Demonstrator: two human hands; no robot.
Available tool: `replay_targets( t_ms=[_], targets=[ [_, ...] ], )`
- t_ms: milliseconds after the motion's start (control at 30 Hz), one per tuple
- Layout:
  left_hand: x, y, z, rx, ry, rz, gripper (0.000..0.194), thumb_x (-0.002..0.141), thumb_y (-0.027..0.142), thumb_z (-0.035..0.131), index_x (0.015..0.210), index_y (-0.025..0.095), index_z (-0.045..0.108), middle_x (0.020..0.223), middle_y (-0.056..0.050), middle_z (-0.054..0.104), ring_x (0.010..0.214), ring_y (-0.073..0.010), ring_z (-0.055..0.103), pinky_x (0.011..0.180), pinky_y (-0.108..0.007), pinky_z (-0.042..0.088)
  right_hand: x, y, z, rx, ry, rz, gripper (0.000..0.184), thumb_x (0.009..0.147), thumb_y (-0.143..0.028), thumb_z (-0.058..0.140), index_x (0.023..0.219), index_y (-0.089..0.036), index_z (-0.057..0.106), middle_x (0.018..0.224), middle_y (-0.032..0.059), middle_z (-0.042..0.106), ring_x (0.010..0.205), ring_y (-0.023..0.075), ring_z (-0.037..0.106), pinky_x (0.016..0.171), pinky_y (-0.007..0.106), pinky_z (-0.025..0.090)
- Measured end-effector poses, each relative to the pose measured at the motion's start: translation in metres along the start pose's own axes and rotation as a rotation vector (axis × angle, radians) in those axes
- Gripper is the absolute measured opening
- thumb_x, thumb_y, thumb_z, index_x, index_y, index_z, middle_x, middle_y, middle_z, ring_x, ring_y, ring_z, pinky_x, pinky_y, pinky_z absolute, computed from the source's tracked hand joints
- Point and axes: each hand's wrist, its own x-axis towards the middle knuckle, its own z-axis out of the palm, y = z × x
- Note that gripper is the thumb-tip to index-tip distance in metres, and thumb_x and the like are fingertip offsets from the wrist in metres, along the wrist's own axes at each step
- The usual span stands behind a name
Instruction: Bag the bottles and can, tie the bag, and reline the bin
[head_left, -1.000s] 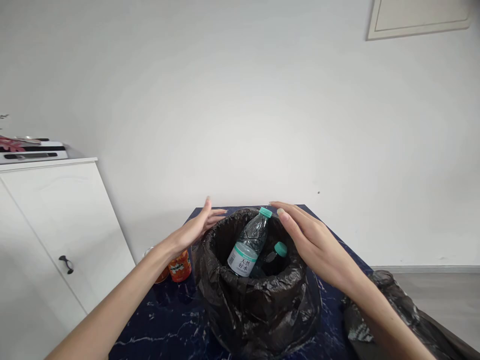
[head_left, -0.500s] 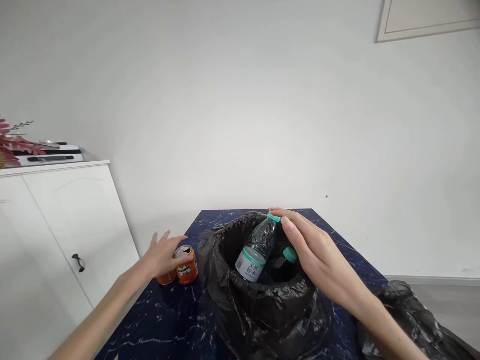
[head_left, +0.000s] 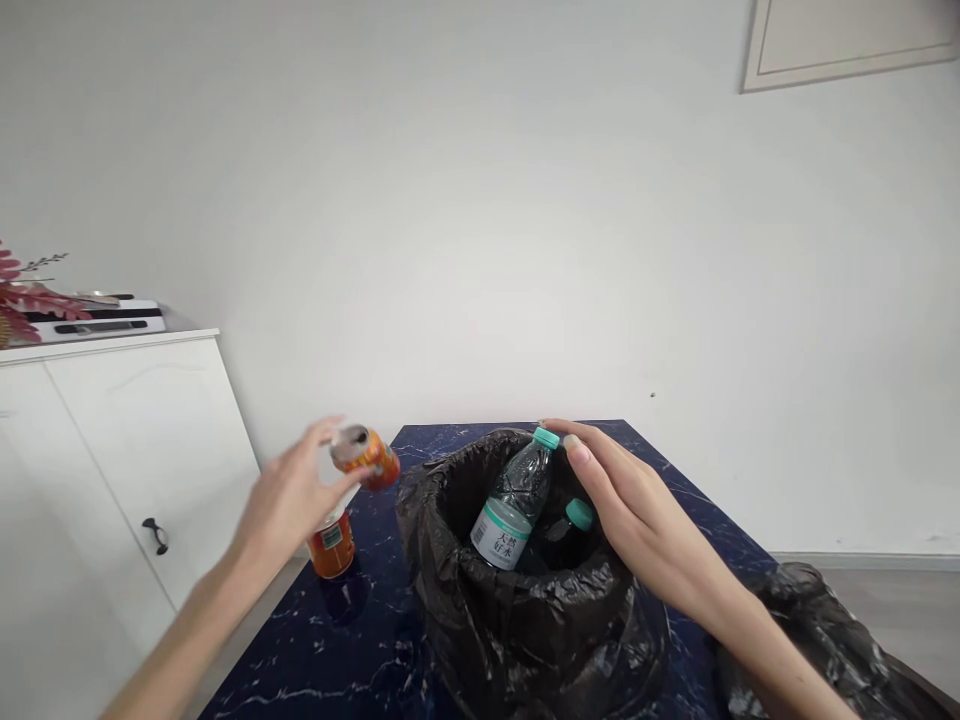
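My left hand [head_left: 304, 485] grips an orange soda can [head_left: 379, 465], raised off the table and tilted, its open top turned toward me. Below that hand a second orange can [head_left: 332, 548] stands upright on the table, its top partly hidden. In the middle is a bin lined with a black plastic bag [head_left: 525, 625]. Inside it lean a clear plastic water bottle [head_left: 517, 500] with a green cap and another green-capped bottle [head_left: 574, 525], mostly hidden. My right hand [head_left: 619, 480] rests open over the bin's right rim, fingertips by the first bottle's cap.
The bin stands on a dark blue marbled table [head_left: 300, 660] against a white wall. Another black plastic bag [head_left: 817, 640] lies at the lower right. To the left stands a white cabinet [head_left: 142, 450] with a white device and pink flowers [head_left: 34, 295] on top.
My left hand has closed on the front orange can and lifted it from the table, tipping it. My right hand and the bottles have stayed put.
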Motion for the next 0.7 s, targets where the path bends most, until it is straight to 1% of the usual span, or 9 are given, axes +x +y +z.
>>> replay_targets(
  t_ms=[67,100,167,233,267,333,467,567,700],
  targets=[
    [-0.003,0.026,-0.038,-0.051,0.219,0.008,0.094,0.083,0.079,0.069,0.16,0.035,0.036,0.154,-0.009,0.063,0.122,-0.0458,0.069,0.098,-0.062,0.058,0.0,0.001,-0.001,0.007,0.005,0.005,0.052,0.108,-0.067,0.039,0.141,-0.035,0.063,0.15,0.0067,0.065,0.14,0.033,0.059,0.117,0.055,0.048],
    [-0.007,0.041,-0.055,-0.073,0.277,0.044,0.095,0.082,0.079,0.07,0.16,0.038,0.034,0.153,-0.005,0.064,0.126,-0.0451,0.067,0.104,-0.063,0.054,0.001,0.001,-0.001,0.011,0.006,0.011,0.052,0.108,-0.067,0.038,0.141,-0.035,0.063,0.15,0.0069,0.064,0.14,0.0329,0.058,0.117,0.056,0.047],
    [-0.017,0.072,-0.081,-0.114,0.332,0.09,0.094,0.076,0.082,0.074,0.154,0.045,0.038,0.144,0.001,0.07,0.127,-0.0436,0.067,0.107,-0.062,0.052,0.001,0.001,-0.001,0.022,0.011,0.026,0.053,0.109,-0.066,0.036,0.143,-0.034,0.061,0.152,0.0067,0.063,0.142,0.0324,0.056,0.12,0.058,0.044],
    [-0.03,0.102,-0.093,-0.13,0.281,0.16,0.099,0.067,0.087,0.076,0.151,0.048,0.04,0.135,0.002,0.074,0.119,-0.0431,0.071,0.097,-0.059,0.058,0.001,0.002,-0.002,0.034,0.02,0.035,0.052,0.109,-0.066,0.035,0.143,-0.035,0.059,0.153,0.0053,0.062,0.145,0.0313,0.054,0.123,0.059,0.039],
    [-0.035,0.115,-0.094,-0.138,0.242,0.209,0.104,0.064,0.087,0.078,0.152,0.049,0.039,0.134,0.001,0.074,0.112,-0.0422,0.074,0.091,-0.056,0.06,0.001,0.003,-0.003,0.041,0.023,0.036,0.052,0.109,-0.066,0.034,0.144,-0.036,0.058,0.154,0.0047,0.062,0.147,0.0308,0.052,0.125,0.059,0.037],
    [-0.044,0.14,-0.089,-0.149,0.086,0.364,0.107,0.069,0.08,0.08,0.158,0.045,0.031,0.137,-0.002,0.072,0.108,-0.0391,0.075,0.089,-0.05,0.061,0.001,0.003,-0.004,0.056,0.026,0.034,0.051,0.11,-0.066,0.035,0.144,-0.036,0.057,0.155,0.0044,0.06,0.148,0.03,0.051,0.126,0.058,0.036],
    [-0.046,0.173,-0.067,-0.12,-0.229,0.628,0.093,0.089,0.054,0.075,0.163,0.042,0.021,0.137,-0.007,0.071,0.115,-0.0334,0.074,0.089,-0.039,0.059,0.002,0.005,-0.007,0.075,0.048,0.011,0.051,0.11,-0.065,0.036,0.143,-0.033,0.057,0.154,0.007,0.061,0.147,0.0301,0.052,0.125,0.057,0.037],
    [-0.038,0.186,-0.052,-0.036,-0.399,0.683,0.091,0.09,0.04,0.074,0.165,0.037,0.023,0.126,-0.009,0.074,0.114,-0.0313,0.073,0.083,-0.035,0.057,0.003,0.005,-0.011,0.089,0.054,-0.009,0.05,0.11,-0.064,0.036,0.143,-0.033,0.057,0.153,0.0073,0.061,0.147,0.0298,0.053,0.127,0.057,0.036],
    [-0.028,0.199,-0.036,0.166,-0.571,0.658,0.099,0.084,0.044,0.076,0.168,0.026,0.025,0.108,-0.011,0.076,0.104,-0.0346,0.072,0.066,-0.033,0.053,0.003,0.005,-0.015,0.095,0.06,0.004,0.052,0.11,-0.066,0.036,0.144,-0.033,0.057,0.156,0.0076,0.059,0.147,0.0303,0.052,0.127,0.058,0.035]
  ],
)
